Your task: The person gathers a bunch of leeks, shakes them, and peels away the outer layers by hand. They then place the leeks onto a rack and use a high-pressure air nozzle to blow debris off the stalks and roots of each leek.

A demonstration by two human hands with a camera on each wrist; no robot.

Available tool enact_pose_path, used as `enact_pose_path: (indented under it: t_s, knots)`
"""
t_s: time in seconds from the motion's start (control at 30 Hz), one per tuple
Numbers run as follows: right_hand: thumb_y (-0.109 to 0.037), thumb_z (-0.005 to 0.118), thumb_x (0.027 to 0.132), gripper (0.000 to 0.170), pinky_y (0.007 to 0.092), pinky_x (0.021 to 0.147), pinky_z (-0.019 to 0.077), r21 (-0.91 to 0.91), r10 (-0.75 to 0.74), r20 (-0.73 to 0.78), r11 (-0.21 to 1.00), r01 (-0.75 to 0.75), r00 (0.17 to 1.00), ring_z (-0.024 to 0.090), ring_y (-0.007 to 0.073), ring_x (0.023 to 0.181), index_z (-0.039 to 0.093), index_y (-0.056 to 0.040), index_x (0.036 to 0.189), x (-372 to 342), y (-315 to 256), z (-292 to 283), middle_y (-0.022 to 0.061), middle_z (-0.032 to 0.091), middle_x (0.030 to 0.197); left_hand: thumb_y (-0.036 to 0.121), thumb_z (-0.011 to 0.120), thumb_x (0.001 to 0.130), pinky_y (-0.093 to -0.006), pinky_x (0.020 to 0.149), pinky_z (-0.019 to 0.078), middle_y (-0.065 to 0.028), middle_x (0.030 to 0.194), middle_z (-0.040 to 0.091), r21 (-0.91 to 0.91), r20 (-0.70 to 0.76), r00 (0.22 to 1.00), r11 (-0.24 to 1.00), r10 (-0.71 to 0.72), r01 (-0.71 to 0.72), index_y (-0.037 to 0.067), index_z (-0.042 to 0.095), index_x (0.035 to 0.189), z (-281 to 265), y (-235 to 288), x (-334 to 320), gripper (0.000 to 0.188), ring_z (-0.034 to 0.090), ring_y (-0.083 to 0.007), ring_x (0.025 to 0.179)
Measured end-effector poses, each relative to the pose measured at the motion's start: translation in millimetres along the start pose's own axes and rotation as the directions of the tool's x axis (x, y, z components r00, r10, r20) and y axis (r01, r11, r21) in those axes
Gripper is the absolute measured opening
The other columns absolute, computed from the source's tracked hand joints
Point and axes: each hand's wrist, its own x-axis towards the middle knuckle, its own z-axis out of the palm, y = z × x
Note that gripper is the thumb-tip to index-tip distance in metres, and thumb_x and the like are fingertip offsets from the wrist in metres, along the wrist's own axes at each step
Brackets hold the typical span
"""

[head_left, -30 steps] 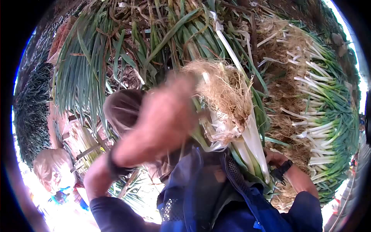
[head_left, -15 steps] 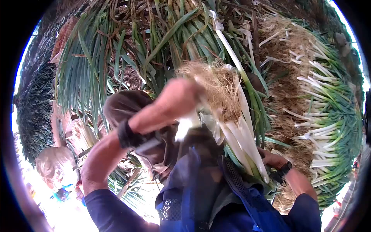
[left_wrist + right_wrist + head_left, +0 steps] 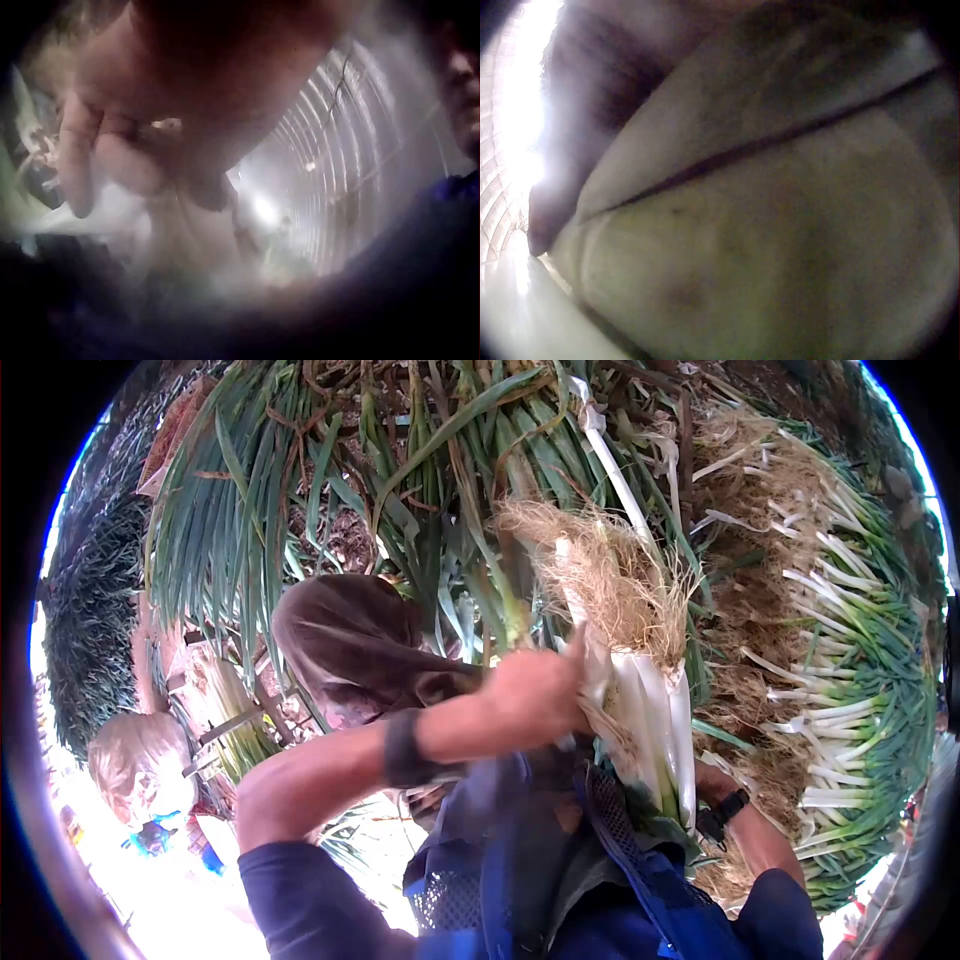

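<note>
Leeks (image 3: 680, 740) standing roots-up
In the head view the leeks are leaning against the blue vest (image 3: 635, 860); the right hand's grip (image 3: 715, 785) is holding them low from behind, while the left hand's grip (image 3: 535, 695) is lying against the white stems, its hold unclear from here; a leek row (image 3: 850, 710) is lying at right. In the left wrist view, fingers (image 3: 77, 161) are hanging over pale leaf, blurred. In the right wrist view, pale stems are filling most of the view.
</note>
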Motion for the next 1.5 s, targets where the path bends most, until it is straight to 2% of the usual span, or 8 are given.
enact_pose_path:
  t_s: [0.47, 0.67, 0.77, 0.9, 1.03, 1.17, 1.3, 1.5]
  knots:
    - [-0.007, 0.086, 0.067, 0.107, 0.0371, 0.119, 0.035, 0.024, 0.011, -0.009, 1.0, -0.011, 1.0, 0.045, 0.0236, 0.14, 0.03, -0.0051, 0.158, -5.1, 1.6, -2.1, 0.0124, 0.046, 0.153, 0.003, 0.058, 0.087, -0.0329, 0.04, 0.0456, -0.0068, 0.064, 0.06, -0.008, -0.639, 0.764, 0.991, 0.096, -0.131, 0.005, 0.061, 0.08, -51.8, -43.6, 66.9, 0.009, 0.055, -0.0163, 0.049]
    - [-0.007, 0.086, 0.067, 0.107, 0.0371, 0.118, 0.0356, 0.053, 0.014, 0.011, 0.998, -0.015, 1.0, 0.046, 0.0238, 0.139, 0.03, -0.0049, 0.158, -0.7, 12.8, -11.6, 0.0127, 0.047, 0.153, 0.015, 0.069, 0.086, -0.0278, 0.049, 0.0536, -0.0109, 0.083, 0.075, 0.078, -0.976, 0.213, 0.983, 0.041, 0.165, 0.006, 0.072, 0.119, -191.2, -115.2, 32.2, 0.034, 0.067, -0.0135, 0.057]
    - [-0.007, 0.086, 0.067, 0.107, 0.0371, 0.118, 0.0359, 0.089, 0.019, 0.01, 0.996, -0.02, 1.0, 0.046, 0.024, 0.139, 0.03, -0.0049, 0.158, -3.0, 18.5, -17.0, 0.0128, 0.047, 0.153, 0.02, 0.068, 0.083, -0.0418, 0.066, 0.0581, -0.0158, 0.077, 0.072, -0.002, -0.936, 0.351, 0.996, -0.032, 0.087, 0.006, 0.075, 0.095, -213.4, -171.5, 11.0, 0.02, 0.071, -0.0288, 0.071]
    - [-0.006, 0.086, 0.067, 0.106, 0.037, 0.118, 0.0363, 0.19, 0.033, -0.014, 0.981, -0.03, 0.999, 0.047, 0.0241, 0.139, 0.03, -0.0048, 0.158, -12.7, 39.8, -27.9, 0.013, 0.047, 0.152, 0.011, 0.061, 0.087, -0.0457, 0.067, 0.0569, -0.0173, 0.083, 0.07, 0.313, -0.134, 0.983, 0.936, -0.126, 0.162, 0.004, 0.072, 0.095, -127.2, -80.0, -38.0, 0.015, 0.071, -0.0351, 0.077]
    - [0.002, 0.083, 0.069, 0.103, 0.0353, 0.113, 0.042, 0.199, 0.034, -0.17, 0.98, 0.001, 0.985, 0.052, 0.0247, 0.133, 0.03, -0.0035, 0.158, -42.9, -5.3, 26.0, 0.0137, 0.051, 0.149, 0.004, 0.052, 0.095, -0.0398, 0.095, 0.0535, -0.0104, 0.101, 0.075, 0.169, 0.265, 0.933, 0.964, -0.244, 0.205, 0.008, 0.073, 0.117, -135.8, -74.0, -37.9, 0.031, 0.07, -0.0272, 0.096]
    - [-0.011, 0.089, 0.072, 0.104, 0.0352, 0.115, 0.0374, -0.151, -0.117, -0.206, 0.985, 0.086, 0.972, 0.049, 0.0233, 0.135, 0.03, -0.005, 0.159, -55.6, -17.7, 51.0, 0.0128, 0.052, 0.147, 0.014, 0.059, 0.099, -0.0405, 0.088, 0.0599, -0.0184, 0.126, 0.068, -0.038, -0.696, 0.717, 0.999, -0.04, 0.019, 0.004, 0.071, 0.12, -275.8, -129.5, -41.8, 0.026, 0.069, -0.0292, 0.108]
    - [-0.024, 0.091, 0.073, 0.106, 0.0369, 0.116, 0.0349, -0.322, -0.116, -0.218, 0.946, 0.041, 0.969, 0.046, 0.0241, 0.137, 0.031, -0.0078, 0.159, -65.5, -50.0, 78.3, 0.0142, 0.052, 0.147, 0.014, 0.066, 0.094, -0.0412, 0.091, 0.0585, -0.0203, 0.125, 0.067, 0.337, -0.745, 0.535, 0.917, 0.398, -0.213, 0.002, 0.069, 0.12, -239.2, -14.7, -52.2, 0.029, 0.07, -0.0293, 0.106]
    - [-0.036, 0.091, 0.071, 0.111, 0.0406, 0.118, 0.0334, -0.391, -0.143, -0.152, 0.918, 0.074, 0.978, 0.043, 0.0301, 0.141, 0.03, -0.0076, 0.159, -57.9, -63.6, 92.9, 0.0192, 0.045, 0.152, 0.019, 0.072, 0.092, -0.0421, 0.092, 0.0545, -0.0205, 0.112, 0.07, 0.394, -0.111, 0.89, 0.842, 0.443, -0.37, 0.0, 0.07, 0.115, -150.5, 61.6, -13.1, 0.03, 0.07, -0.0284, 0.092]
